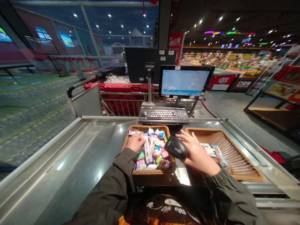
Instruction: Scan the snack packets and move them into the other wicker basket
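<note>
My left hand (136, 141) reaches into the left wicker basket (150, 172), its fingers bent down and closed on a small white-and-blue packet (131, 132), partly hidden by them. Around it lie several slim white wrapped sticks (147, 148), round blue-and-white capsule toys (156, 152) and other colourful sweets. In my right hand (199, 153) is a black handheld barcode scanner (175, 147), held above the right edge of that basket, its head toward the packets. My right thumb is mostly out of sight.
A second wicker basket (239, 156) to the right holds a few packets (219, 155). Behind are a keyboard (164, 114), a lit monitor (185, 82) and a dark monitor back (150, 64). The metal counter (93, 150) extends left; a shopping cart (124, 103) stands beyond.
</note>
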The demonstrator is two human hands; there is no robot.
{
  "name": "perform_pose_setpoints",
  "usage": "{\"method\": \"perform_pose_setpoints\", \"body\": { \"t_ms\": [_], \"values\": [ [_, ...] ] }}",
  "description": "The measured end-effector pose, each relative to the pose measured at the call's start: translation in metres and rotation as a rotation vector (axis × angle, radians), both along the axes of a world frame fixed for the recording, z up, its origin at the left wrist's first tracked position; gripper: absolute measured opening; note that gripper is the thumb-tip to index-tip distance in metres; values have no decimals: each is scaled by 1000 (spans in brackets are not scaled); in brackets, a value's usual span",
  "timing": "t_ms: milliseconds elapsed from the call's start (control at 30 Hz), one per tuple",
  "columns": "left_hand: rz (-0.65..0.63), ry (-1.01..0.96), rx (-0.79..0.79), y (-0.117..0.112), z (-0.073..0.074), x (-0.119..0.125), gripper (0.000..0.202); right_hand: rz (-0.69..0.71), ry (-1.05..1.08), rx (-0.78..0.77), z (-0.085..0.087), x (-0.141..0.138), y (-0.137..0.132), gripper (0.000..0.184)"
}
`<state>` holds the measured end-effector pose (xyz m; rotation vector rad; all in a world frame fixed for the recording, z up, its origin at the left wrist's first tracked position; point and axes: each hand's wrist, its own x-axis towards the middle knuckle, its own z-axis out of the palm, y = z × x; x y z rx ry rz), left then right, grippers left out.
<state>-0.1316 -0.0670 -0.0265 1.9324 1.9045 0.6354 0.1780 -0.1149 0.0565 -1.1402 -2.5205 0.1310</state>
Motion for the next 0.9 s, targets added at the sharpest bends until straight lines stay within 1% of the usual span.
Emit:
{"method": "perform_pose_setpoints", "body": {
  "t_ms": [100, 167, 233, 367, 500, 600, 700, 800, 900],
  "values": [
    [62, 87, -14, -4, 3, 7, 20, 13, -3, -12, 0, -2, 1, 43],
    [105, 140, -5, -5, 6, 7, 15, 15, -6, -12, 1, -2, 1, 43],
    [120, 160, 5, -6, 10, 5, 15, 6, -9, -8, 1, -2, 1, 43],
    [72, 150, 50, -9, 20, 3, 19, -25, -19, -7, 0, 2, 0, 46],
    [-26, 116, 99, -11, 35, 12, 21, -64, -8, -7, 0, 13, 1, 49],
    [-124, 92, 123, -12, 49, 30, 22, -115, 16, 7, 3, 29, 3, 52],
    [-235, 66, 152, -11, 58, 57, 21, -180, 23, 21, 6, 51, 2, 55],
    [-361, 48, 169, -8, 61, 90, 19, -266, 13, 42, 9, 75, 1, 50],
    [-480, 58, 164, -2, 60, 127, 19, -346, 13, 69, 8, 101, -3, 46]
  ]
}}
